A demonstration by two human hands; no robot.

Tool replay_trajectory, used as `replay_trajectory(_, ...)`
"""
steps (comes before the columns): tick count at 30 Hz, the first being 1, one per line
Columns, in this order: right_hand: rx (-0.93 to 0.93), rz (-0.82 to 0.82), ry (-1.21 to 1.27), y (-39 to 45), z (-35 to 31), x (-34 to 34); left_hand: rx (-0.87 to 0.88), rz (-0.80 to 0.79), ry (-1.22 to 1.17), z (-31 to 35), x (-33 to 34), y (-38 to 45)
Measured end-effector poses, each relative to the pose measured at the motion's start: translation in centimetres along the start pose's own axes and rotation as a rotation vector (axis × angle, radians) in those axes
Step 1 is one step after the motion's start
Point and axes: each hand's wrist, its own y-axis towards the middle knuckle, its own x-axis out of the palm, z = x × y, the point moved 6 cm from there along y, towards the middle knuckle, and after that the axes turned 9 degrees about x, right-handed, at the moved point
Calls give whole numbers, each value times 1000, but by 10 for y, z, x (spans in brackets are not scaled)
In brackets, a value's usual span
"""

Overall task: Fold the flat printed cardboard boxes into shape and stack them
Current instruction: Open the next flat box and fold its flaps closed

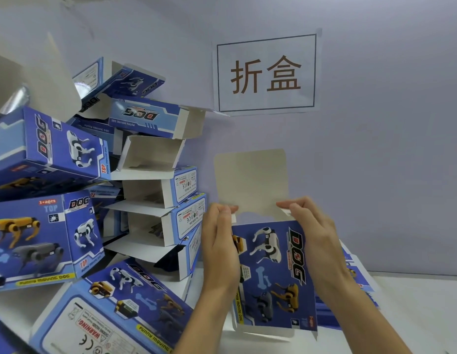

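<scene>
1. Box (273,274) being folded stands at 5 o'clock over a white worktop (414,302), before a pale wall bearing a paper sign (265,72).
2. Folded boxes (135,175) pile up at 9 o'clock; flat blanks (360,277) lie behind the right hand (322,241).
3. Long axis runs upright, its plain flap (250,182) pointing to 12.
4. Left hand (219,244) and right-hand fingers each grip a top corner.

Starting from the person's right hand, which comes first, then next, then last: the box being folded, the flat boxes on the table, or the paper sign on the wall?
1. Box being folded: held in the right hand.
2. Flat boxes: on the table, just right of that hand.
3. Paper sign: up on the wall, farthest.
</scene>
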Motion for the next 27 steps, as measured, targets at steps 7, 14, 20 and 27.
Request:
replay_trajectory(7,145,56,109,4,11,-16,-63,-70,4,2,6,0)
replay_trajectory(14,214,52,171,6,14,-18,-167,-89,-57,0,10,1)
replay_trajectory(20,252,-154,282,6,7,-9,-207,-119,-67,3,9,3)
replay_trajectory(27,310,-53,362,9,12,-15,-125,-114,-51,7,8,6)
